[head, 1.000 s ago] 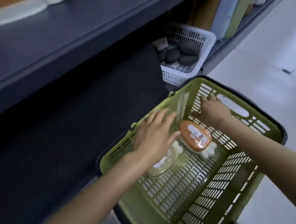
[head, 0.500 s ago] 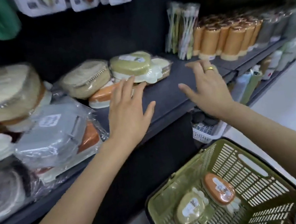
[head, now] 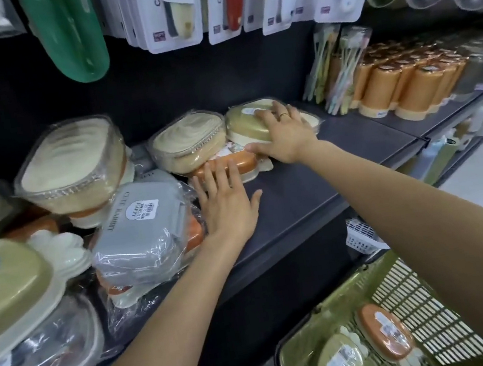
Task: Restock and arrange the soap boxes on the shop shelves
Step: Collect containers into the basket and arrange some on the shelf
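Soap boxes crowd the dark shelf (head: pixel 313 191). My right hand (head: pixel 281 136) rests with spread fingers over an olive-green soap box (head: pixel 245 124) that lies on top of an orange soap box (head: pixel 244 160). My left hand (head: pixel 226 204) lies flat and open on the shelf, fingertips touching that orange box, its side against a grey wrapped soap box (head: pixel 141 226). A cream box (head: pixel 187 142) sits just left of the olive one. Down at the lower right, a green basket (head: pixel 422 290) holds one olive soap box (head: pixel 339 362) and one orange soap box (head: pixel 384 330).
More cream (head: pixel 74 164) and olive boxes (head: pixel 2 287) pile up at the left. Orange cups (head: pixel 407 86) and toothbrush packs (head: pixel 338 65) stand to the right. Carded items (head: pixel 219 1) and a green object (head: pixel 70 29) hang above. Bare shelf lies between the soap boxes and the cups.
Both hands left the basket and rose to the shelf. The right hand has come down on the olive box; the left has reached forward to the orange box. The view tilted up.
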